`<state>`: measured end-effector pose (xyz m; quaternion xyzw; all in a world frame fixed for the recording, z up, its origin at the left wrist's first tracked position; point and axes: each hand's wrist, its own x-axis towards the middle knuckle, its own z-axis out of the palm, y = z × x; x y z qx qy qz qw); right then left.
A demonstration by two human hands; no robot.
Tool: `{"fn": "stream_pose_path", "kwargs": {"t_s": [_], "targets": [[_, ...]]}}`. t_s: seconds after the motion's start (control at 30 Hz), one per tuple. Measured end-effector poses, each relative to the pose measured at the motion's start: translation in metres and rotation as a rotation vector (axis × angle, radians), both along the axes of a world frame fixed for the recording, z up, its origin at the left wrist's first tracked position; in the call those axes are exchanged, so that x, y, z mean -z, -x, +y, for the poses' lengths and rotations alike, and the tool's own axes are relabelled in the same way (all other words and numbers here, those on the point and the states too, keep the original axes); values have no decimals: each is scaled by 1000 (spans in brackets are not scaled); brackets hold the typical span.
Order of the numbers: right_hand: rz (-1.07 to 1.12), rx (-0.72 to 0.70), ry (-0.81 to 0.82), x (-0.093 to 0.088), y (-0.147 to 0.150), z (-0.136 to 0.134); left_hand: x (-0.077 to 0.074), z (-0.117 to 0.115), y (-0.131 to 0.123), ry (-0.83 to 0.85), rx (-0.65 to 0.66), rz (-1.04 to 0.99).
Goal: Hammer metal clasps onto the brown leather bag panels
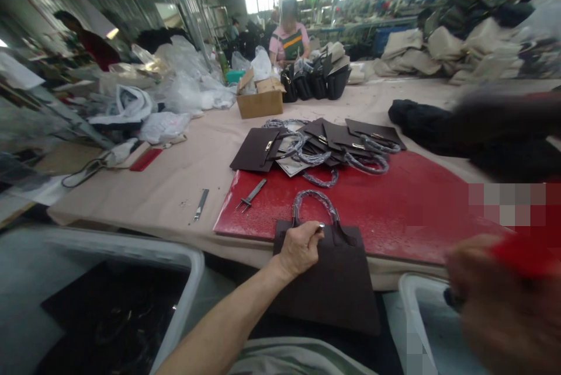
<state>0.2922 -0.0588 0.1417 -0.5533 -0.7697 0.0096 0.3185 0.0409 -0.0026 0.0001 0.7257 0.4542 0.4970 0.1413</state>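
Right hand (482, 299) (blurred, grip unclear), left hand (301, 246) tight on half-hidden metal piece (321, 226)

Left hand (300, 246): bare
Left forearm (239, 311): bare, behind that hand
Shirt (289, 357): pale, greenish-grey bands, below the left hand
Right hand (477, 299): blurred, detail lost

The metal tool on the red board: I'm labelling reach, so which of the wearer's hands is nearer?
Left. The left hand is at the dark panel, below and right of the metal tool in the picture; the blurred right hand is far off to its right.
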Motion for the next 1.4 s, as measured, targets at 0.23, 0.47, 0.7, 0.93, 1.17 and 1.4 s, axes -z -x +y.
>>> {"fn": "stream_pose_path", "kwargs": {"t_s": [0.23, 0.47, 0.7, 0.93, 1.17, 1.4], "targets": [[-118, -4, 524, 41, -3, 3, -2, -1, -1, -8, 4, 0], [-72, 166, 627, 77, -31, 61, -2, -1, -1, 5, 13, -23], [-277, 69, 145, 93, 14, 77, -4, -4, 1, 89, 20, -55], [-200, -71, 174, 131, 63, 64, -16, -8, -2, 328, -79, -445], [-138, -96, 282, 130, 58, 64, -59, 15, 74, 328, -329, -541], [-13, -170, 345, 125, 50, 65, -47, 44, 217, 445, -869, 184]]}}
